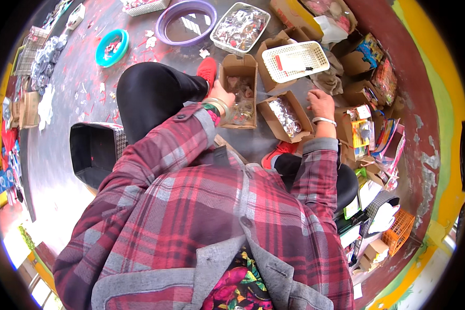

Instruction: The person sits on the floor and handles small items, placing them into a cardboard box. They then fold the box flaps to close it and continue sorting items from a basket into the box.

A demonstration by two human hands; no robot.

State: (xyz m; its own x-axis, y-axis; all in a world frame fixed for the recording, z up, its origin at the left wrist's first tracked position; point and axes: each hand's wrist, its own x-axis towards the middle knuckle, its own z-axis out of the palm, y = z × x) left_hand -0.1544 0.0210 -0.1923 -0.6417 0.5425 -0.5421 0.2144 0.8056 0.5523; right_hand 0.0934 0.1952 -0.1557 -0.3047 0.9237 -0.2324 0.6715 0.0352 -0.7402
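Observation:
My left hand [222, 97] is at the left wall of an open cardboard box [252, 66], its fingers wrapped over that edge. Pale and clear small items [242, 98] lie inside the box. My right hand [321, 105] hovers just right of a second cardboard box [306, 123], apart from it. Its fingers are curled together, and whatever they may hold is hidden. Shiny, clear-wrapped small pieces [285, 114] fill this second box. A white plastic basket [323, 63] with a red-and-white item in it rests on another cardboard box beyond my right hand.
A white tub [266, 19] of wrapped pieces, a purple basin [158, 28] and a teal basin [99, 54] stand farther off. A black bin [90, 155] is by my left knee. Boxes of goods and an orange crate [399, 232] line the right wall. Scraps litter the floor.

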